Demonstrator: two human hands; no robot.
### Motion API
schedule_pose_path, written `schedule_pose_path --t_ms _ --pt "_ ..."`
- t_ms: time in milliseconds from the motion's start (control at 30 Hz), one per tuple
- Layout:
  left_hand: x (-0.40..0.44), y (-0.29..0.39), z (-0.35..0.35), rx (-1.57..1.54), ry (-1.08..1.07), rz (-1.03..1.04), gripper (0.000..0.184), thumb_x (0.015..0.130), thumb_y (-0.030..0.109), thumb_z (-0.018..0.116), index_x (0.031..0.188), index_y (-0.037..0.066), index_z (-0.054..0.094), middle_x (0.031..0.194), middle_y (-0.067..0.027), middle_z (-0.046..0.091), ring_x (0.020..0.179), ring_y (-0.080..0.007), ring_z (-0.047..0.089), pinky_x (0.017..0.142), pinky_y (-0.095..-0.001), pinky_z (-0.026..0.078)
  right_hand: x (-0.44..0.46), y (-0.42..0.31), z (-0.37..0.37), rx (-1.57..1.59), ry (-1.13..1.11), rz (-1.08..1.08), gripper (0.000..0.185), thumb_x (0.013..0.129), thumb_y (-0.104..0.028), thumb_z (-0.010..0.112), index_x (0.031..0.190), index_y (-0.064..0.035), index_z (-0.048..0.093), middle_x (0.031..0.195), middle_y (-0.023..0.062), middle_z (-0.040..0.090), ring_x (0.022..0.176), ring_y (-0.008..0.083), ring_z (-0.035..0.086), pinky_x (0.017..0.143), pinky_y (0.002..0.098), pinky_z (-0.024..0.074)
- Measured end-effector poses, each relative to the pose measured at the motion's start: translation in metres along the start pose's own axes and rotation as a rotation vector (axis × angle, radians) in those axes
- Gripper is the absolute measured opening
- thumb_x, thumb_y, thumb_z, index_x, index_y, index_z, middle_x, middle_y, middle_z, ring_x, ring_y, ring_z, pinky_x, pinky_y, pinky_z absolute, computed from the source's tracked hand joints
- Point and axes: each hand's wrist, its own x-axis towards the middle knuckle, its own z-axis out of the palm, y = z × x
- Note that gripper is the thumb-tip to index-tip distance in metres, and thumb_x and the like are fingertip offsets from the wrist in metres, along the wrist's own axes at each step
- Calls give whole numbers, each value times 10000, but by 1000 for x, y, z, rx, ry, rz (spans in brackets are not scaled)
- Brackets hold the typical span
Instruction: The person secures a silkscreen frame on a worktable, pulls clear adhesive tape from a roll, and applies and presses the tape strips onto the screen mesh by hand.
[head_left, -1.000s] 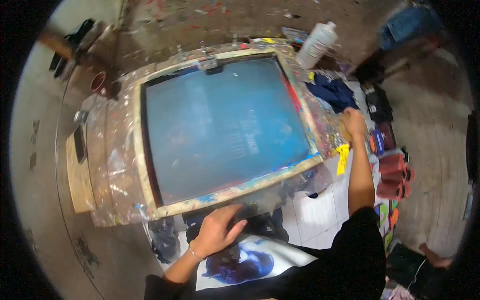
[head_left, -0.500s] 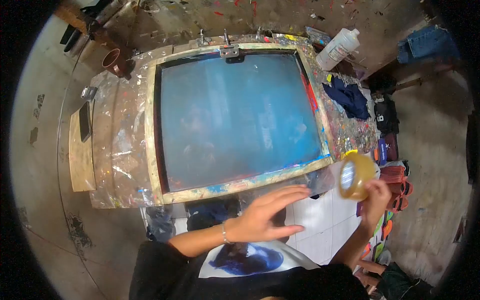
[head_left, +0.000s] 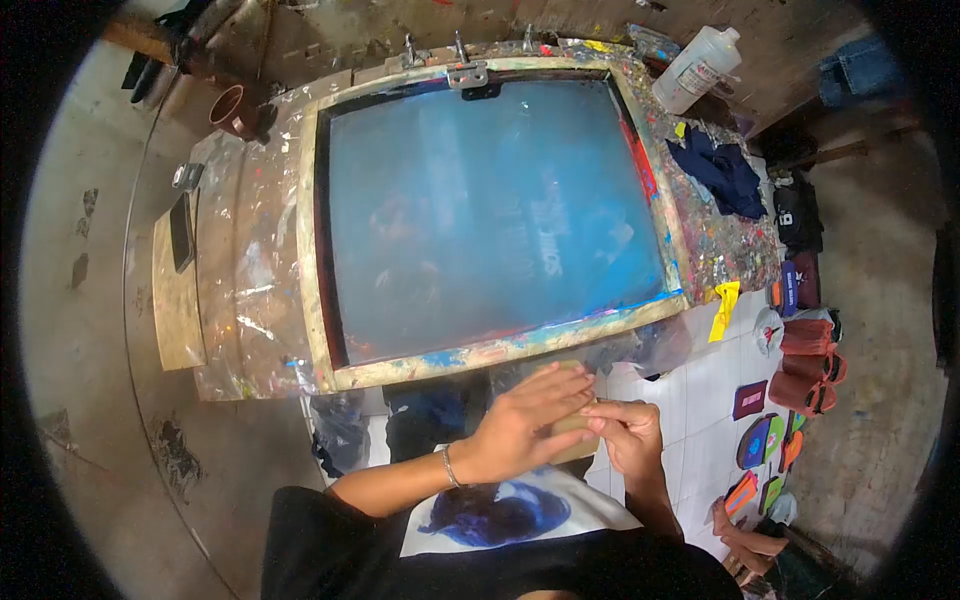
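A roll of tan tape (head_left: 578, 452) is between my two hands, just below the front edge of the framed screen (head_left: 490, 220), and mostly hidden by them. My left hand (head_left: 525, 425) is wrapped over the roll from the left. The fingertips of my right hand (head_left: 628, 430) are pinched together at the roll's right side; whether they hold its loose end is too small to tell. The blue mesh in its paint-stained wooden frame lies flat on the table, under a metal hinge clamp (head_left: 467, 76) at the back.
A white bottle (head_left: 697, 70) and dark blue cloth (head_left: 716, 170) lie right of the frame, a yellow strip (head_left: 724, 310) at the table's right corner. A brown mug (head_left: 233, 112) stands at back left. Pouches (head_left: 760, 440) lie on white tiles; another person's hand (head_left: 745, 540) shows lower right.
My right hand has picked up the tape roll from the table's right side and brought it left to my left hand. The view has shifted too.
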Motion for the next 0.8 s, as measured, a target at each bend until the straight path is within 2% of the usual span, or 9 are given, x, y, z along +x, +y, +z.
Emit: schedule_pose_path --t_ms 200,267,300,367,400,467,567,700,800 --pt "-4 -2 -1 0 10 -97 338 824 129 756 1140 18 713 1235 -148 667 1278 -343 547 1100 -479 397 2 1 5 81 9 82 121 893 15 654 969 41 744 971 121 744 888 136 675 821 258 521" --pt "-1 0 -1 23 58 -93 241 853 76 711 1080 0 730 1154 -159 699 1208 -334 606 1067 -458 442 -3 9 -2 -77 -100 14 424 905 -26 672 1318 11 584 1059 153 715 951 139 656 849 269 507" --pt "0 -1 -1 18 57 -93 241 853 76 711 1080 0 730 1154 -159 699 1208 -334 606 1067 -458 442 -2 -1 5 -81 -97 16 424 905 -26 672 1318 11 584 1059 153 715 951 139 656 849 269 507" --pt "-2 -5 -5 -55 120 -115 203 853 49 703 1043 -14 736 1105 -181 710 1124 -325 658 1022 -446 490 -2 -23 26 333 -47 113 933 869 -91 748 1568 -58 132 1181 206 650 1031 163 629 883 307 500" --pt "-1 -3 -6 -85 149 -120 170 854 30 692 1009 -21 742 1056 -195 719 1063 -312 687 995 -423 515 -3 -21 23 333 -42 112 933 869 -91 748 1568 -58 132 1181 206 650 1031 163 629 883 307 500" --pt "1 3 -12 -90 164 -176 163 861 42 685 997 -28 739 1048 -200 718 1043 -317 694 979 -418 527 -8 -14 19 19 -239 90 1276 790 -153 841 1536 -83 -191 1253 242 590 1089 197 608 914 352 495" --pt "14 28 -45 -71 137 -172 157 877 66 683 993 -20 744 1022 -194 726 998 -301 713 920 -374 553 -9 -13 20 -520 -258 -130 1189 705 -207 908 1546 -12 90 1204 232 636 1095 248 643 929 355 498" --pt "39 64 -161 241 458 45 252 953 134 593 1124 -27 682 1134 -199 683 1085 -301 657 984 -413 491 -5 -31 -1 -359 -265 80 1077 701 -69 890 1522 -8 196 1172 183 634 1055 192 624 910 334 502" --pt "51 82 -277 116 540 231 339 1034 161 440 1248 -37 613 1300 -250 585 1258 -362 543 1127 -501 367 -2 -20 -23 -252 -300 237 943 794 -258 841 1508 -30 271 1160 134 662 984 174 655 867 324 522"
